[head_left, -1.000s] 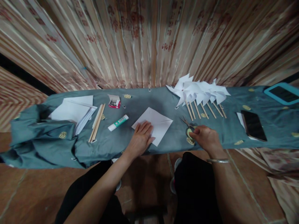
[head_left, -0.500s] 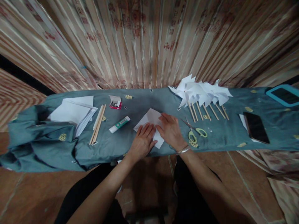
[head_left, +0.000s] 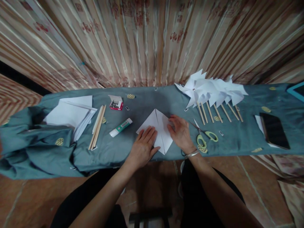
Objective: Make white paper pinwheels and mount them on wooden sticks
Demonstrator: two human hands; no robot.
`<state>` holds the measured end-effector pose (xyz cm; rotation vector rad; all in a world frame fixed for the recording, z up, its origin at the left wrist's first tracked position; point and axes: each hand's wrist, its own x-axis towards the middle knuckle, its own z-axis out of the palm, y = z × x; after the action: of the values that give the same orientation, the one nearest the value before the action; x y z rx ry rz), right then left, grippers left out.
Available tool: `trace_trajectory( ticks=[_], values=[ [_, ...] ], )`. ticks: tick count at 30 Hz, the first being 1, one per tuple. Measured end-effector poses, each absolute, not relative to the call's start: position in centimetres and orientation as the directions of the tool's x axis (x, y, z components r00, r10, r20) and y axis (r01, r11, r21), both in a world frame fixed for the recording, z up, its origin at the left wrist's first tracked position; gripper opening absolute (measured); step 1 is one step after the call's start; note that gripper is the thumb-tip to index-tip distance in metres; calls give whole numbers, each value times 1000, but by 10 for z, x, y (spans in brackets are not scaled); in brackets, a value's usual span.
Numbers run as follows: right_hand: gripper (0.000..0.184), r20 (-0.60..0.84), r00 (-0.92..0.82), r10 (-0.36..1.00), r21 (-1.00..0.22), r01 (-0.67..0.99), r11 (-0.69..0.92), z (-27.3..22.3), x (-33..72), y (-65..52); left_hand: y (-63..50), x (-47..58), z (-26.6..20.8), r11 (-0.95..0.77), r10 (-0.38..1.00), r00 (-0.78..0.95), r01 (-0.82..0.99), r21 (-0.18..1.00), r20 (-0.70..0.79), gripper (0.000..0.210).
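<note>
the left hand [head_left: 143, 147] lies palm-down, clamped on nothing, on the 8 o'clock side of a white paper square [head_left: 162, 126]; the right hand [head_left: 181, 131] curls loosely at its 3 o'clock corner, thumb and forefinger slightly apart. to handle the sheet cleanly, press evenly with the left palm, guide with light right fingertips, and avoid tugging at the dark lines running in from its 12 and 6 o'clock corners; cuts or creases, hard to tell. just beyond, at 3 o'clock, scissors [head_left: 199, 129] lie with blades parted. at 9 o'clock: glue stick [head_left: 121, 127], wooden sticks [head_left: 98, 126], stacked paper [head_left: 68, 113]. at 2 o'clock, paper pinwheels [head_left: 213, 88] overlap. teal cloth [head_left: 147, 96] covers the desk; curtains [head_left: 152, 44] hang at 12, tiled floor [head_left: 261, 180] below.
</note>
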<state>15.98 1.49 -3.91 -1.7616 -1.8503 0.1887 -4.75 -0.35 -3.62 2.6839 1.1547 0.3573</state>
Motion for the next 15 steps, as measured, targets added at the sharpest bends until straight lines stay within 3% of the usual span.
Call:
trace_trajectory(
  ticks=[15],
  values=[
    [28,334,41,942,-429,896,113,-43,201,8,-17,-90,-36,-619,784,593,734,279,181,60]
  ],
)
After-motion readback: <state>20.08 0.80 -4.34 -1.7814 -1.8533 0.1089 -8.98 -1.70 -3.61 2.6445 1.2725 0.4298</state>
